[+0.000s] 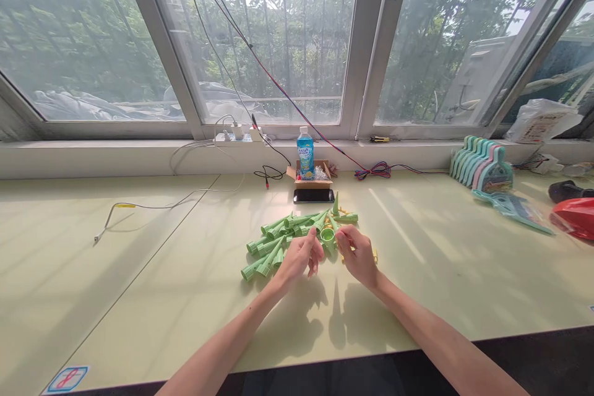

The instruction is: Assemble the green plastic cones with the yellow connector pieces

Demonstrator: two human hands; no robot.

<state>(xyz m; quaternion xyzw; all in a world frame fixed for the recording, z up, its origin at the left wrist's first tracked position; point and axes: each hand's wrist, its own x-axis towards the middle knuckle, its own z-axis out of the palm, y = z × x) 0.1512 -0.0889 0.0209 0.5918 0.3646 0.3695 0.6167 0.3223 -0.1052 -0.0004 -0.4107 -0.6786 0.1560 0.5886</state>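
Note:
A green plastic cone (327, 236) is between my hands, its round open end facing up and its narrow end down. My right hand (357, 255) is closed in a pinch at the cone's right edge; its fingertips partly hide the grip. On the other side, my left hand (301, 257) is loosely curled, thumb and fingers apart, with nothing visible in it. Behind and beside it lies a pile of similar green cones (271, 253) on the table. Small yellow pieces (375, 255) show beside my right hand, and more lie behind the pile.
Beyond the pile are a black phone (314, 196), a cardboard box (313, 184) and a blue-labelled bottle (305, 153). Cables (378, 169) run along the sill. At right stand pastel plastic scoop-like items (482, 164) near a red object (575, 218). The table (153, 322) ends in front.

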